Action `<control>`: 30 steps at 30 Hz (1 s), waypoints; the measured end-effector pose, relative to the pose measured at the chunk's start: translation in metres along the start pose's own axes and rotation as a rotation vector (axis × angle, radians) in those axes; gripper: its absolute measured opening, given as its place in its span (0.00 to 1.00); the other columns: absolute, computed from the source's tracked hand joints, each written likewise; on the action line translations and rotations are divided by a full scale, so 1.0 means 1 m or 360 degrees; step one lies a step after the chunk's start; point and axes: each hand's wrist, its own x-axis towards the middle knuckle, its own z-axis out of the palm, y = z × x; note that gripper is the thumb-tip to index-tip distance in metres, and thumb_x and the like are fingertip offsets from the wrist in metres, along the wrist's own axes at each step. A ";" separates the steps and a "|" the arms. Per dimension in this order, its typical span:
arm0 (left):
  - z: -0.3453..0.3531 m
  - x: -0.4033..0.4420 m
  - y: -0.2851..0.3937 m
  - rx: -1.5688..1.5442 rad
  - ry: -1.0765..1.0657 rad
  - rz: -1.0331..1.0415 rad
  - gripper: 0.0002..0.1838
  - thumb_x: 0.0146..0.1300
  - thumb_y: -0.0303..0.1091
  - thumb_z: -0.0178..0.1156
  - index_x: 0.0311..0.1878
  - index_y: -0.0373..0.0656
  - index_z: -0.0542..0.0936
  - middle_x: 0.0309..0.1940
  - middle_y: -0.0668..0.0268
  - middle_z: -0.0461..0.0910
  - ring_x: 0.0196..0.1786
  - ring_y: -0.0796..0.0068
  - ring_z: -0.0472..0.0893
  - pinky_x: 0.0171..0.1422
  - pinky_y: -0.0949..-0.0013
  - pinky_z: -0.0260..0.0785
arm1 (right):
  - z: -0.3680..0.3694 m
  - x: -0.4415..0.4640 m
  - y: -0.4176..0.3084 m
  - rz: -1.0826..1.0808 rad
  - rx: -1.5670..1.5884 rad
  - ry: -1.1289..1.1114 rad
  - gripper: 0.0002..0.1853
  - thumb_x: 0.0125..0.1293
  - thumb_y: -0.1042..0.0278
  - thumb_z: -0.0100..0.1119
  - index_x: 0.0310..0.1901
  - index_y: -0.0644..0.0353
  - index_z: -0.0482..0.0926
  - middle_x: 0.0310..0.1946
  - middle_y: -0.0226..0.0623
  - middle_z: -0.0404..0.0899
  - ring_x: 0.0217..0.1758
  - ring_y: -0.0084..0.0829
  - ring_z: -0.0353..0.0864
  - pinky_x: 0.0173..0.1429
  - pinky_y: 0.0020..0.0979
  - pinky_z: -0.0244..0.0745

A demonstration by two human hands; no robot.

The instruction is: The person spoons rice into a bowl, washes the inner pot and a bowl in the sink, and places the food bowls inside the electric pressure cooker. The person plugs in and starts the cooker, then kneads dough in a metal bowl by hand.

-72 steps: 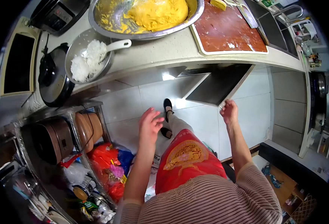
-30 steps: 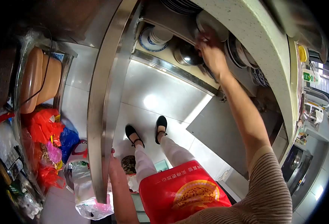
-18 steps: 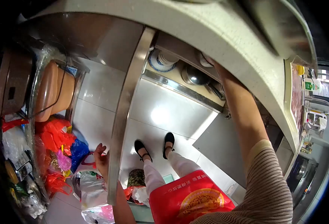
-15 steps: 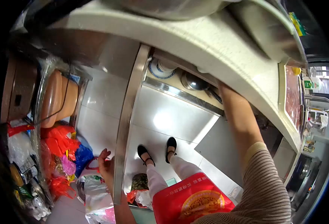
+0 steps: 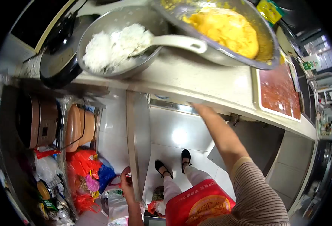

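Note:
My left hand [image 5: 126, 182] is beside the outer edge of the opened cabinet door [image 5: 137, 147], its fingers bent and partly apart, holding nothing visible. My right arm reaches under the counter [image 5: 211, 81] into the cabinet, and the hand itself is hidden by the counter edge. On the counter stand a metal bowl [image 5: 84, 56] of white rice-like food [image 5: 98, 52] with a white-handled spoon [image 5: 181, 42], and a large metal basin [image 5: 266, 60] with yellow dough [image 5: 230, 32].
A reddish-brown board [image 5: 279, 90] lies on the counter at the right. Below it another cabinet door [image 5: 249, 147] stands open. At the left, a shelf holds a brown appliance [image 5: 41, 120] and peach-coloured tubs [image 5: 84, 126], near red plastic bags [image 5: 83, 164].
The view has risen, bringing the bowl and basin back into sight. Both cabinet doors now stand open. My right hand has gone from visible inside the cabinet to hidden under the counter.

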 end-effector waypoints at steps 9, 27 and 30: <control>0.101 -0.045 -0.018 -0.0439 0.0089 -0.0130 0.20 0.65 0.35 0.47 0.60 0.41 0.67 0.55 0.62 0.65 0.54 0.65 0.69 0.60 0.69 0.60 | -0.169 -0.175 -0.015 -0.0113 0.0473 -0.0333 0.23 0.49 0.50 0.69 0.36 0.60 0.74 0.32 0.45 0.78 0.32 0.41 0.79 0.35 0.38 0.77; 0.214 -0.163 0.117 -0.0360 -0.0689 -0.0430 0.26 0.67 0.46 0.49 0.63 0.42 0.64 0.57 0.60 0.71 0.57 0.64 0.74 0.57 0.61 0.70 | -0.388 -0.260 0.038 0.0908 -0.0312 0.0254 0.39 0.50 0.66 0.65 0.63 0.69 0.59 0.57 0.54 0.67 0.62 0.50 0.64 0.66 0.44 0.57; 0.217 -0.164 0.141 -0.0408 -0.0622 -0.0435 0.26 0.67 0.47 0.48 0.63 0.43 0.64 0.58 0.60 0.71 0.57 0.64 0.73 0.57 0.59 0.70 | -0.349 -0.328 0.108 0.1796 0.0381 0.0246 0.37 0.61 0.54 0.56 0.63 0.73 0.54 0.56 0.60 0.68 0.58 0.52 0.70 0.61 0.41 0.64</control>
